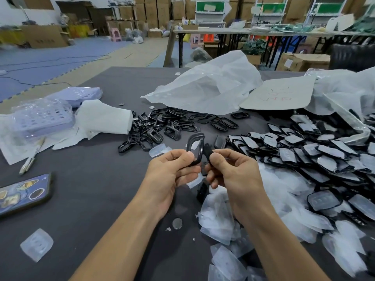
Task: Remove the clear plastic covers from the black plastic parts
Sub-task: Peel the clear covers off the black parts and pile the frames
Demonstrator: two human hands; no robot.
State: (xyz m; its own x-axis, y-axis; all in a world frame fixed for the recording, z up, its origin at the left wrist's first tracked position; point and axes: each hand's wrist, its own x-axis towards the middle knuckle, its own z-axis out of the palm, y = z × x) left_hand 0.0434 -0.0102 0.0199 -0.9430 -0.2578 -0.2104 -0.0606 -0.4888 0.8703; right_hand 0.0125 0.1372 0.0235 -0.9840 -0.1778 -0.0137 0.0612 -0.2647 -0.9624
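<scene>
While both hands work above the middle of the table [97,199], the left hand [172,169] pinches the lower end of a glossy black frame [201,150] between thumb and forefinger, its other fingers curled beneath. The right hand [233,171] is closed in the same way, thumb against bent fingers, on a smaller black piece [208,152] that sits just beside the frame. Whether a clear cover clings to either piece cannot be told, since the pale patch inside the frame may only be something on the table seen through it.

More covered parts [304,151], black with pale film on top, lie overlapped in rows along the right edge. Bare frames [162,126] are heaped past the hands, toward the far edge. Loose clear covers [221,218] pile up by the near edge, under the right wrist, and a single one [37,244] sits at the near left corner. A phone [22,195] lies at the left edge, and a crumpled plastic bag [205,88] lies at the far side.

The black parts look light, thin and stiff, and shiny enough to slip, so a grip across the side rails seems safer than on the flat face. The covers appear flimsy and springy. Lifting one at a corner or free lip with a fingertip should peel it away, while a hard pull from the middle would probably only buckle it.
</scene>
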